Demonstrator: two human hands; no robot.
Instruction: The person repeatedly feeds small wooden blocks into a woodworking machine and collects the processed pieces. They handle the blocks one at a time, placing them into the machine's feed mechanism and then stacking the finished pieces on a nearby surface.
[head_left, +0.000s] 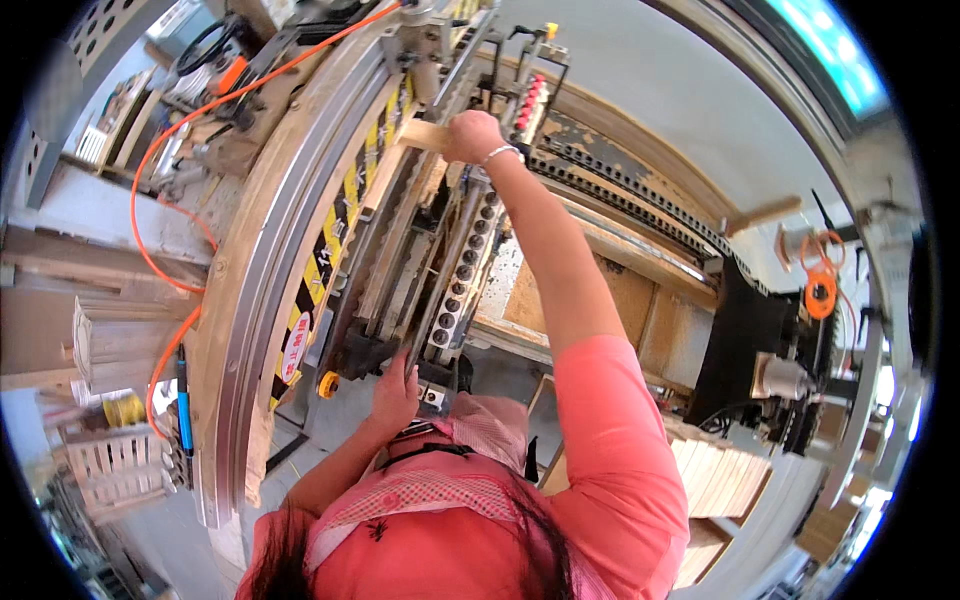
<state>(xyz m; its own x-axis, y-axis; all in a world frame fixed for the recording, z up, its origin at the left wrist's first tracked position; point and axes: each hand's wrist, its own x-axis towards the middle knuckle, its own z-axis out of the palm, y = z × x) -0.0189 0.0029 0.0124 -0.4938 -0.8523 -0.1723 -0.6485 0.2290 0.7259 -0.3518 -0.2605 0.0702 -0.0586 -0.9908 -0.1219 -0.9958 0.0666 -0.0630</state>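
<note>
My right hand [474,137] reaches to the far part of a woodworking machine. Its fingers are closed on the right end of a pale wooden piece [425,135], which lies across the machine bed toward the striped edge. My left hand [393,396] is at the near end of the machine, close in front of my body. Its fingers stretch up against the end of a metal rail [414,345], and I see nothing held in them. Between the hands runs a pale strip with a row of dark round knobs [464,272].
A long curved wooden beam with metal rails [285,230] and yellow-black tape [330,250] borders the left. An orange hose [133,190] loops beside it. Black cable chains [630,190] and a sawdust-covered wooden frame [540,300] lie right. Stacked wooden boards [725,475] stand at lower right.
</note>
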